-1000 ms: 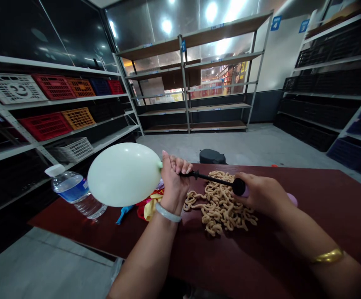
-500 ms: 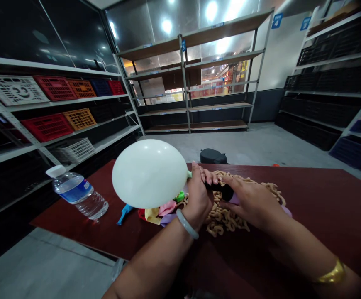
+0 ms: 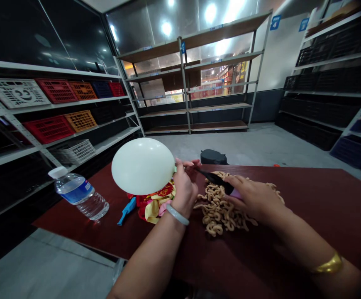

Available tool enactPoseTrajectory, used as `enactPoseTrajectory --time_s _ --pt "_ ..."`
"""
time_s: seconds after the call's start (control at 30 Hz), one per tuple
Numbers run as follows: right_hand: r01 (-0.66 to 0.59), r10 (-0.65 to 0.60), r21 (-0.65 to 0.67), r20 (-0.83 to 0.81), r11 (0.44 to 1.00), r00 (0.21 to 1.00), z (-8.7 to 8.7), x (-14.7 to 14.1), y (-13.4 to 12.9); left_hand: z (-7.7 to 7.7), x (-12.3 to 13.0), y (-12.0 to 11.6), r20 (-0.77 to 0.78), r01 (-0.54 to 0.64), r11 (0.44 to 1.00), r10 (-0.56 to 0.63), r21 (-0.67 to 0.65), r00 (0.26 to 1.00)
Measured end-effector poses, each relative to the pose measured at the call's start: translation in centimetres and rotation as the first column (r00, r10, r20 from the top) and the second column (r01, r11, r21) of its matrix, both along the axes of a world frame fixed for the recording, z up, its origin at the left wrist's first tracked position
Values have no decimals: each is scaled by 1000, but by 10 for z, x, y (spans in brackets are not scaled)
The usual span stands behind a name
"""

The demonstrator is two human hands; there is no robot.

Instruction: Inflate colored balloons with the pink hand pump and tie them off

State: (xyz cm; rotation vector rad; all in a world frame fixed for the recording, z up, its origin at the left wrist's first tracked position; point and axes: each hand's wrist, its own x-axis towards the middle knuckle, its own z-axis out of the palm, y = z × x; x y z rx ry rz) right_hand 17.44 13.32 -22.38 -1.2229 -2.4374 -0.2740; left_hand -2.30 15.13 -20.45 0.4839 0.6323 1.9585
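Note:
A pale mint, inflated balloon (image 3: 143,166) hangs over the left part of the table. At its neck, my left hand (image 3: 185,185) is closed, pinching the balloon's end with thumb and fingers. My right hand (image 3: 257,201) is wrapped round a balloon pump (image 3: 213,177), whose black tapered nozzle points toward my left hand; a bit of its purple body shows under my fingers. The balloon is apart from the pump's body, but I cannot tell whether the nozzle tip touches my left fingers. Uninflated balloons (image 3: 152,209) in red, yellow and pink lie below, with a blue one (image 3: 126,210) beside them.
Tan curly snack-like pieces (image 3: 227,211) are heaped on the dark red table (image 3: 317,199) under the pump. A water bottle (image 3: 79,193) stands at the left. Shelves with crates (image 3: 56,90) line the left wall, and a dark bag-like object (image 3: 213,156) is beyond the table.
My left hand has moved left with the balloon, away from the pump, and the black nozzle is now exposed. The balloon looks slightly smaller. The right hand has hardly moved.

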Motion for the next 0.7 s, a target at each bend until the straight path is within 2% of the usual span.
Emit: enactPoseTrajectory --time_s 0.1,0.2,0.27,0.43,0.53,0.57,0.63,0.7 --pt "202 -203 -18 -63 979 977 -3 35 25 1 -6 4 -13 -20 999 20 -27 1000" --pt "409 -411 -32 -88 912 908 -10 80 50 -2 -3 4 -100 2 1000 -2 0 995" --pt "489 -494 -72 -85 869 866 -18 107 61 -5 2 1 -168 66 998 -62 17 984" --pt "576 -601 -237 -43 782 798 -46 144 71 -9 10 -4 -323 213 977 -204 -6 924" --pt "632 -654 -237 -18 738 756 -48 145 70 -10 13 -5 -364 259 964 -261 -56 894" --pt "639 -655 -192 -30 745 755 -44 141 69 -11 14 -5 -373 272 960 -277 -66 885" --pt "603 -604 -47 -105 796 790 -31 124 64 -13 17 -7 -411 285 955 -291 -78 864" --pt "463 -437 78 -225 883 871 -15 94 55 -14 22 -10 -482 295 951 -300 -87 824"
